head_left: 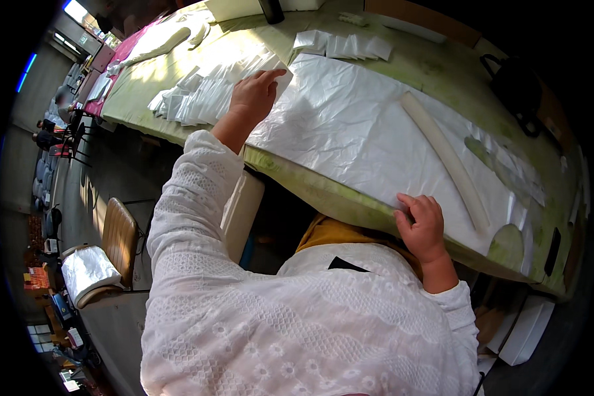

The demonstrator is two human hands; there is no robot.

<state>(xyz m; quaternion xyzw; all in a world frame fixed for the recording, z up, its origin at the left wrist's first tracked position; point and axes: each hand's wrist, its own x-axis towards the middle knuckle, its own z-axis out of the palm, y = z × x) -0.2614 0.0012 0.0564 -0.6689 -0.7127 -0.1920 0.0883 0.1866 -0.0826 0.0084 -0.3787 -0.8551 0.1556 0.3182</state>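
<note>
My left hand (254, 92) reaches over the right end of a spread of small white, folded plastic packets (201, 96). Its fingers stretch to the right and touch the packets' edge; the thumb side is partly hidden. A large sheet of thin, whitish plastic (336, 119) lies wrinkled across the table in front of me. At the sheet's near edge rests my right hand (424, 224), its thumb apart from loosely bent fingers, with nothing seen in it. To its right a long, pale flat strip (445, 158) lies across the plastic, bowed in this view.
More white packets (343, 45) lie on the green tablecloth (416, 69) at the far side. A black bag (518, 92) stands at the far right. A dark cylinder (271, 10) is at the back. Left of me is a brown chair (119, 231) with white plastic over its seat.
</note>
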